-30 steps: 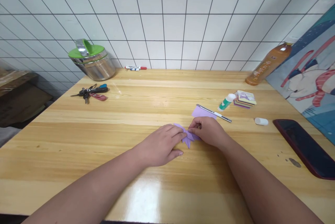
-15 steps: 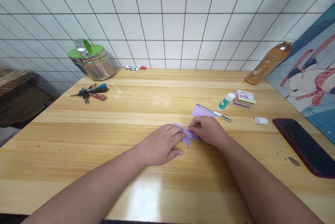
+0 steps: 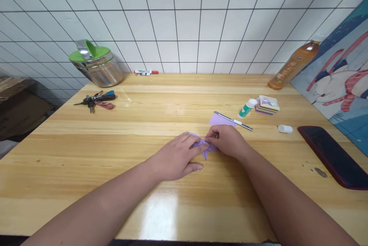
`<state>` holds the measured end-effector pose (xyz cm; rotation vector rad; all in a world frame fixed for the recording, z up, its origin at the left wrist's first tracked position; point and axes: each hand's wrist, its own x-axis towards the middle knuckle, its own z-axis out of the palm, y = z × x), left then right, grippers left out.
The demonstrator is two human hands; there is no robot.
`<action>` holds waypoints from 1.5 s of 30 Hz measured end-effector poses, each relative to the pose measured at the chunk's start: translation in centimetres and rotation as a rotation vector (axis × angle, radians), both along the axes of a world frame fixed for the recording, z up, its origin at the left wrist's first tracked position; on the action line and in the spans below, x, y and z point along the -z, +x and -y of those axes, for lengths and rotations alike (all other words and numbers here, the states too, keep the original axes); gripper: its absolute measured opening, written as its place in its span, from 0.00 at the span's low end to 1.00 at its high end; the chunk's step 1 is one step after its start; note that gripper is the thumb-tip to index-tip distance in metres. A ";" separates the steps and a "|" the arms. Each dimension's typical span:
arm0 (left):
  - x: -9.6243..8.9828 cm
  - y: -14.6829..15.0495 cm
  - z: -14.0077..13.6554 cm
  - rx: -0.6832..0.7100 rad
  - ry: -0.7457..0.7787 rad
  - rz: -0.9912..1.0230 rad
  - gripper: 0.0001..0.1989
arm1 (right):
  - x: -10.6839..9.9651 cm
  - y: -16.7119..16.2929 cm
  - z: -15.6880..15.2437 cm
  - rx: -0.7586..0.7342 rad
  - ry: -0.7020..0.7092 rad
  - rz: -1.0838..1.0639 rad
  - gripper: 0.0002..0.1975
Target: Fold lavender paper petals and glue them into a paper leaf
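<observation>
A folded purple paper with pointed corners lies on the wooden table, partly covered by both hands. My left hand rests on its left side, fingers stretched out, with the index fingertip pressing near the paper's middle and the thumb apart on the table. My right hand pinches the paper's upper right part between thumb and index finger; the pinched edge itself is hidden. Just behind the right hand lies a flat purple sheet with a slim silver utility knife across it.
Beyond the right hand are a glue stick, a stack of coloured paper, a white cap, a phone and a tea bottle. Keys, a steel pot with green lid and markers stand far left.
My left index finger has slid a little to the right over the folded paper. The right hand keeps its pinch. The whole view has shifted slightly.
</observation>
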<state>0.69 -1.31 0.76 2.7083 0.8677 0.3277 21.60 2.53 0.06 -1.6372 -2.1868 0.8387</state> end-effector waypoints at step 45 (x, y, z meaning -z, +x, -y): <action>-0.2 1.0 0.9 -0.058 0.176 -0.113 0.17 | -0.3 -0.4 0.1 -0.017 0.029 0.056 0.03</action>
